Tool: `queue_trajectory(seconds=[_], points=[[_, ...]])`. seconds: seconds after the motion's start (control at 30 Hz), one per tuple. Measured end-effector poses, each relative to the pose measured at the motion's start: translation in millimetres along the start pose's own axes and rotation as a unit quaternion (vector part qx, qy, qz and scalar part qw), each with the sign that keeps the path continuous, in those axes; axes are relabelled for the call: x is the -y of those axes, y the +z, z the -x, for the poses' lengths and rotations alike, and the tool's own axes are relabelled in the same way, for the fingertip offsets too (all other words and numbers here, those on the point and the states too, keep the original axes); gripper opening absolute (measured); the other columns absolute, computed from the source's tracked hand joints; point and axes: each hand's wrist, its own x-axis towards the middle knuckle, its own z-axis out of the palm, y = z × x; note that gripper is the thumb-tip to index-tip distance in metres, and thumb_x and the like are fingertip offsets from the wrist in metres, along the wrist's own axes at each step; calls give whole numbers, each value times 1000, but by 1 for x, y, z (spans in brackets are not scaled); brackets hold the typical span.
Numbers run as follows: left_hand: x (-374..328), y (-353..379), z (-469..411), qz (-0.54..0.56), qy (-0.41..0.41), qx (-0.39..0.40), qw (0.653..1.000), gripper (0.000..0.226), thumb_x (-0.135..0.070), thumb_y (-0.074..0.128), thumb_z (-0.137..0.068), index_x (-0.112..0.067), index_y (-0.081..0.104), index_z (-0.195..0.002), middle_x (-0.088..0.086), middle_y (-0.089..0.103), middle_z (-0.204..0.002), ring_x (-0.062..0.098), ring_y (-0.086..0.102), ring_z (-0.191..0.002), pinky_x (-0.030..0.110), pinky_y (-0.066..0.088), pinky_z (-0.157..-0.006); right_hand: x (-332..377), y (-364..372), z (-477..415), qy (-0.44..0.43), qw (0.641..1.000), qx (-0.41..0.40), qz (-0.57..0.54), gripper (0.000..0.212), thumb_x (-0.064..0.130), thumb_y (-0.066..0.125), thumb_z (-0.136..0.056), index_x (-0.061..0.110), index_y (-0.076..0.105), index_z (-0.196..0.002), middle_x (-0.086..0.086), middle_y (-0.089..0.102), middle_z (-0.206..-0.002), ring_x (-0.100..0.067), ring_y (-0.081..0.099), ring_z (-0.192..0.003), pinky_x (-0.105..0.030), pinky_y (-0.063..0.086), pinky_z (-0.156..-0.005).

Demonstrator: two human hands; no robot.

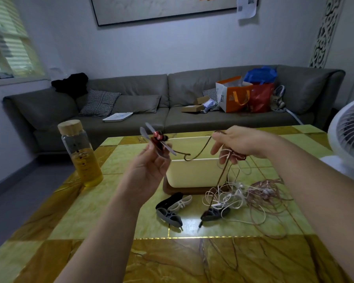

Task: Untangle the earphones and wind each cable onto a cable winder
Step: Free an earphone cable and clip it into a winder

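Cable winder [170,149] with red earbuds [158,137] pinched in left hand [149,166] beside cream box [194,172]; brown cable [201,151] spans rightward over box to right hand [239,142], fingers curled round it.

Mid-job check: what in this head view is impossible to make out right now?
- Head view: the winder in the left hand is motion-blurred, so its wound turns cannot be counted.
- Head view: the tangle has strands too thin and overlapped to trace.
- Head view: the right hand covers what it grips besides the dark cable.
- Head view: the fan is cut off by the right edge.
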Motion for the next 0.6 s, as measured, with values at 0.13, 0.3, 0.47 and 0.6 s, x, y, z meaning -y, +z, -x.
queue_trajectory(seconds=[0.13,0.3,0.47,0.6], points=[[16,0,8,-68,-83,41,993,26,-13,46,-91,-5,57,-113,12,69,-96,16,69,-82,25,57,-66,-4,13,2,-11,997,74,-11,51,44,27,-103,14,68,-100,3,75,-83,-15,66,-82,-28,47,-71],[30,9,15,-116,-129,103,980,30,-7,48,-86,0,55,-114,16,70,-94,19,71,-79,27,58,-63,-5,18,3,10,984,150,-94,48,44,31,-102,11,66,-103,-6,72,-100,-19,64,-88,-32,51,-74],[37,10,11,-151,-129,123,972,39,-11,55,-83,4,54,-118,17,67,-101,20,70,-81,33,60,-73,-7,18,5,17,973,172,-155,46,34,29,-104,1,60,-114,-8,68,-94,-23,61,-87,-34,51,-71],[37,8,12,-162,-136,148,966,30,-11,53,-83,-2,59,-111,14,69,-99,19,70,-84,35,57,-82,-10,20,6,26,967,183,-178,43,24,28,-102,-2,57,-119,-14,66,-100,-24,63,-88,-35,53,-69]])
